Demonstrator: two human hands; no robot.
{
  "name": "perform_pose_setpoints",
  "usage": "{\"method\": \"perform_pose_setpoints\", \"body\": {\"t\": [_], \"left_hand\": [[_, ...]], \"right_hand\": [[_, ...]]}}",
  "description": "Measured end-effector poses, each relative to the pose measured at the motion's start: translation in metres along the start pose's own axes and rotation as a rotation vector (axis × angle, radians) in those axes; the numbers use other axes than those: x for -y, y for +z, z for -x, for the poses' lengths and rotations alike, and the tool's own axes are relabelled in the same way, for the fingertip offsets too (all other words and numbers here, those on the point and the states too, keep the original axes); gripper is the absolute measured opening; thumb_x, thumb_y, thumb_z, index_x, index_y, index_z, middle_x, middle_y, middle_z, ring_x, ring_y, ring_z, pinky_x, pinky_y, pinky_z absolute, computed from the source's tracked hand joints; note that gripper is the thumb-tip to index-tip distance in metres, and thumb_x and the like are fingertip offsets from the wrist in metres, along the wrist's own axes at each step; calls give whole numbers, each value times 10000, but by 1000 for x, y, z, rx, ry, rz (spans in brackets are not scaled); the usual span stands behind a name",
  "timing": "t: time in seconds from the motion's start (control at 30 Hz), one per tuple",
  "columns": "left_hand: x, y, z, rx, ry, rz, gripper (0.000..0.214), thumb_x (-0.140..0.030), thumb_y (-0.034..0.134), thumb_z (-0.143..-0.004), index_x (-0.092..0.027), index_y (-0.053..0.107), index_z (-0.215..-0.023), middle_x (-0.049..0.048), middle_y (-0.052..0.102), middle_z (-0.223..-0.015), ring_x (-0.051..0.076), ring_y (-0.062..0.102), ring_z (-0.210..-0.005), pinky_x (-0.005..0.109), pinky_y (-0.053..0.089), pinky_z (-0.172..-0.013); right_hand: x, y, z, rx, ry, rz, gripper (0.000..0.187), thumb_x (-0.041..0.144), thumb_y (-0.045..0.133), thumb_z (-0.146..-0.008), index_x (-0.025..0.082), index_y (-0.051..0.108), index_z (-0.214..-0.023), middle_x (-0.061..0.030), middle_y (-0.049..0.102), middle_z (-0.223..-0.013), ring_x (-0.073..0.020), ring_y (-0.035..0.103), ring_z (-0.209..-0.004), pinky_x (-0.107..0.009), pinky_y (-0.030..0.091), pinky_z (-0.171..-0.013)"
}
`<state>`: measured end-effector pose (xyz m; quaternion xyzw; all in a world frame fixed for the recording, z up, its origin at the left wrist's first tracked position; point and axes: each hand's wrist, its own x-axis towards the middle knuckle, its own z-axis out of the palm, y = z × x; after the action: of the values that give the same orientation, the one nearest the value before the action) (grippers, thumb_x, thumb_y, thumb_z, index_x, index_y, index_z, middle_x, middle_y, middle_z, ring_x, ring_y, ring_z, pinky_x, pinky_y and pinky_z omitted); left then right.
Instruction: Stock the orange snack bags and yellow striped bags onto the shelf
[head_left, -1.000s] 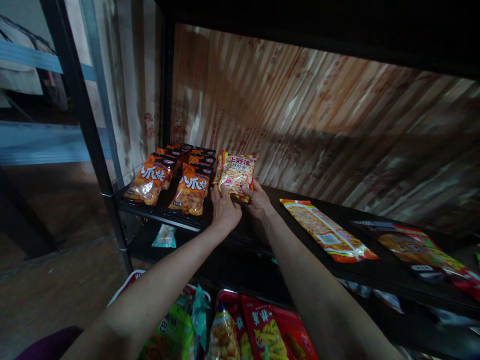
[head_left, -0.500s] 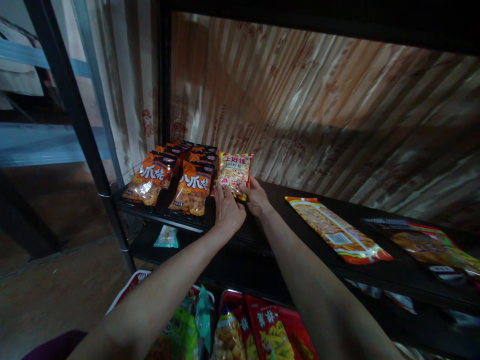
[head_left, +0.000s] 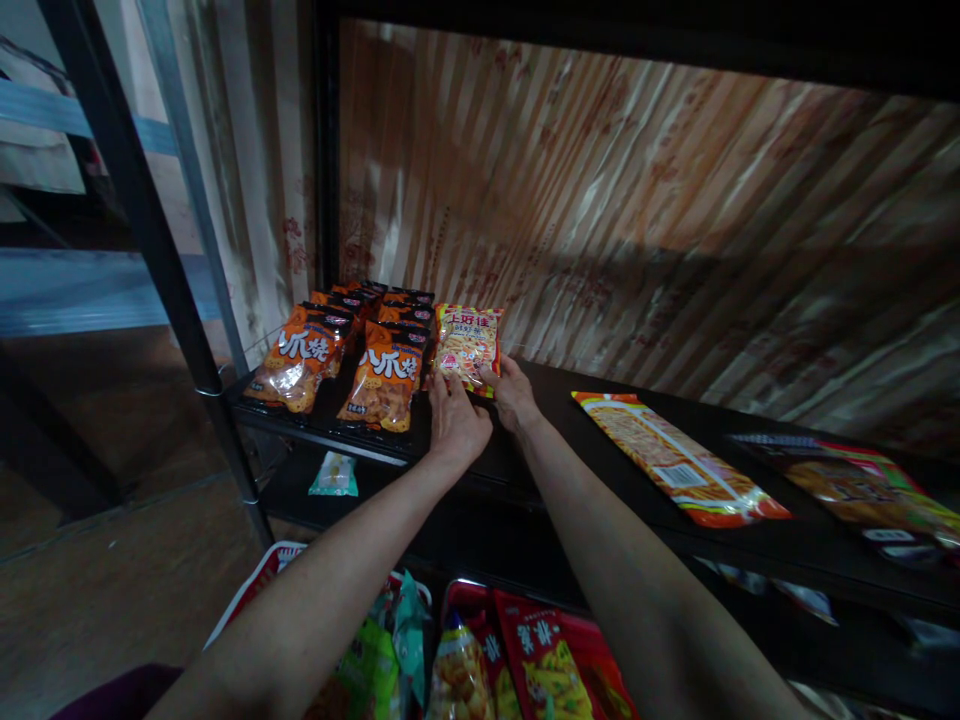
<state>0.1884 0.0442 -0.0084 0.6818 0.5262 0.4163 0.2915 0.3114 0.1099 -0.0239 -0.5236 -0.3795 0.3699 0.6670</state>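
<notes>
Both my hands hold a yellow and red snack bag [head_left: 467,344] that stands leaning on the black shelf [head_left: 570,470], just right of two rows of orange snack bags [head_left: 384,375]. My left hand [head_left: 454,417] grips the bag's lower left edge, fingers closed on it. My right hand [head_left: 512,391] pinches its lower right corner. The bag touches the nearest orange bags at its left side.
A long orange packet [head_left: 679,459] and a red and green packet [head_left: 874,490] lie flat further right on the shelf. Below me a basket [head_left: 259,585] holds several bright snack bags. A small pale packet [head_left: 334,474] lies on the lower shelf. A striped curtain hangs behind.
The yellow bag has moved slightly back and left, closer against the orange bags, and sits lower on the shelf. Both hands went with it.
</notes>
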Motion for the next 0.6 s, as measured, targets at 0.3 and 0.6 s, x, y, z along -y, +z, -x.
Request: {"method": "perform_pose_setpoints", "body": {"t": [0.3, 0.6], "left_hand": [[-2, -2, 0, 26, -36, 4, 680, -125, 531, -704, -8, 351, -1349, 246, 214, -1504, 360, 101, -1414, 453, 186, -1139], [-3, -3, -1, 56, -36, -86, 696, -158, 510, -739, 21, 309, -1381, 236, 215, -1508, 329, 111, -1418, 391, 170, -1153]], "right_hand": [[12, -4, 12, -140, -136, 822, 382, 443, 582, -785, 212, 589, -1088, -83, 686, -1016, -237, 636, -947, -394, 485, -850], [15, -6, 16, -148, -146, 1020, 474, 468, 529, -819, 220, 540, -1223, -69, 691, -1006, -221, 643, -913, -331, 476, -789]]}}
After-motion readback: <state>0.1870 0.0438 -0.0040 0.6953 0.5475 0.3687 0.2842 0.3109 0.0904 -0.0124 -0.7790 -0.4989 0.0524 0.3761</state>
